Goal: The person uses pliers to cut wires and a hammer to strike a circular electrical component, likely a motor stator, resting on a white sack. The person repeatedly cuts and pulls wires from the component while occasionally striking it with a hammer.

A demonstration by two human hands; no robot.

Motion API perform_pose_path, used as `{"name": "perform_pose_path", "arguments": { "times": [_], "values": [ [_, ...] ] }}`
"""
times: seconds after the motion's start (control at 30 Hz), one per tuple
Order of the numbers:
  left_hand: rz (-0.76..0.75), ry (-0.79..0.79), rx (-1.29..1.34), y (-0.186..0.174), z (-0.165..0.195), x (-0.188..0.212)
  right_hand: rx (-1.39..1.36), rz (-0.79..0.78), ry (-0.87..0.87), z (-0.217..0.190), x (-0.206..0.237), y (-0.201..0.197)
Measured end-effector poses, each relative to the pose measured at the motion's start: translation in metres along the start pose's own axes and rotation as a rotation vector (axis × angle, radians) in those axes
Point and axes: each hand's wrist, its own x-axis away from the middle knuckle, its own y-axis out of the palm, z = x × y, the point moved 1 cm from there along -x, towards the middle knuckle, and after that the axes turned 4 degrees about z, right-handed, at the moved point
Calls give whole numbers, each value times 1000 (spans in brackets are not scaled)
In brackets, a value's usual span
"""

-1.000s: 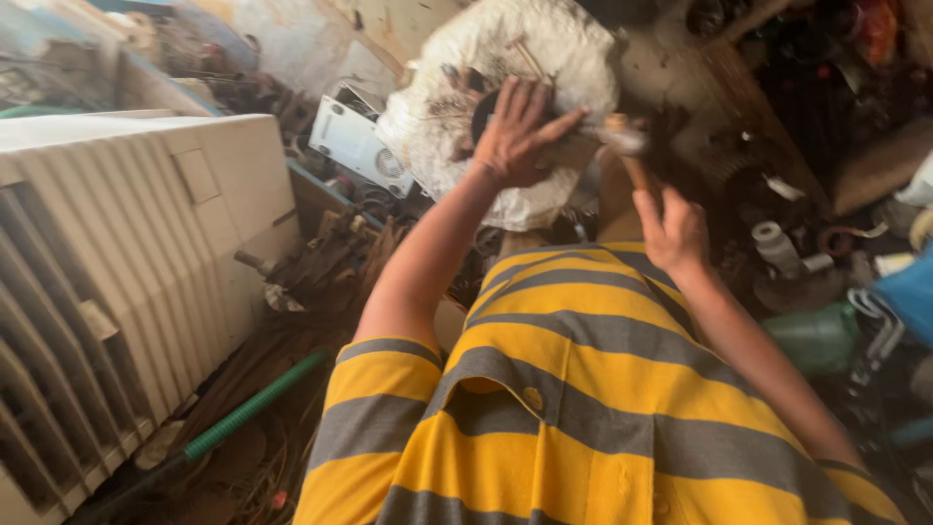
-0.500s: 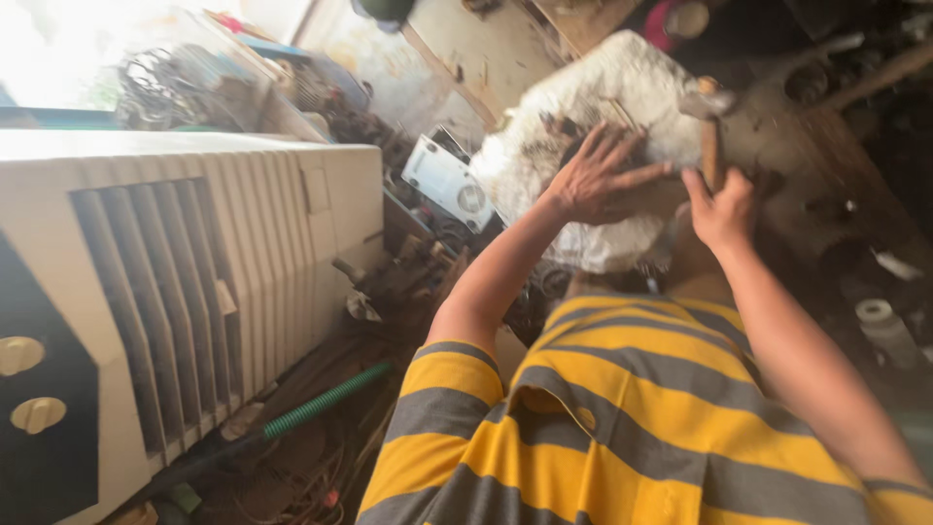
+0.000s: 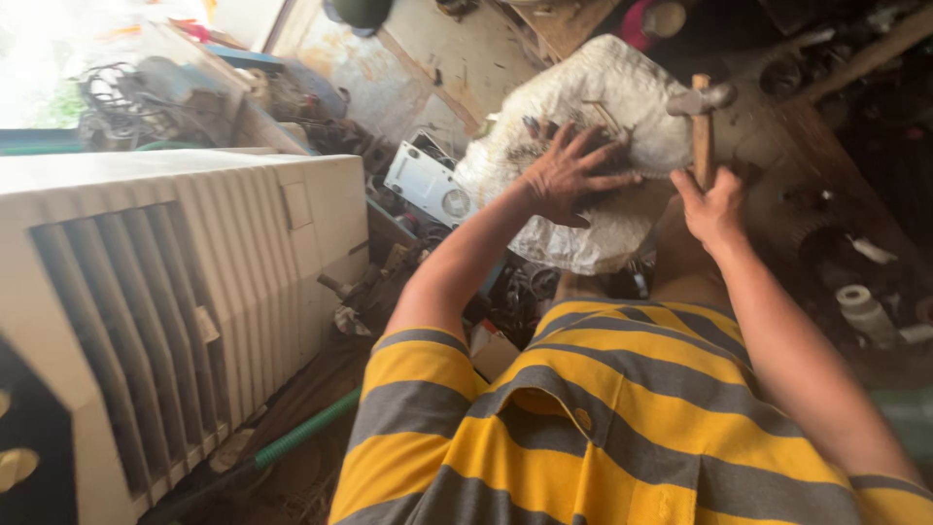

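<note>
Hammer point(image 3: 702, 122) stands upright, gripped by the right hand point(image 3: 714, 206); the left hand point(image 3: 569, 173) lies spread on a white sack point(image 3: 622, 97).

left hand point(image 3: 569, 175) on sack point(image 3: 622, 97), hammer point(image 3: 702, 122) right

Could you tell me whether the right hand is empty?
No, the right hand grips the wooden handle of a hammer held upright.
</note>
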Motion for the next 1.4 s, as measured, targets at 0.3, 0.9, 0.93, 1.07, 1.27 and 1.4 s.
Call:
{"name": "perform_pose_path", "arguments": {
  "times": [0.3, 0.9, 0.93, 1.07, 1.27, 1.4],
  "values": [
    [5, -35, 60, 3, -2, 1, -20, -40, -2, -9, 14, -6],
    [94, 1, 131, 15, 9, -3, 89, -97, -100, -73, 87, -99],
    [88, 12, 146, 16, 8, -3, 22, -85, -65, -71, 89, -106],
    [248, 40, 158, 20, 8, -3, -439, 182, -315, -70, 106, -132],
    [287, 19, 171, 30, 8, -3, 65, 9, -201, -79, 92, -103],
    [296, -61, 172, 34, 10, -2, 11, 0, -42, -91, 97, -130]
  ]
}}
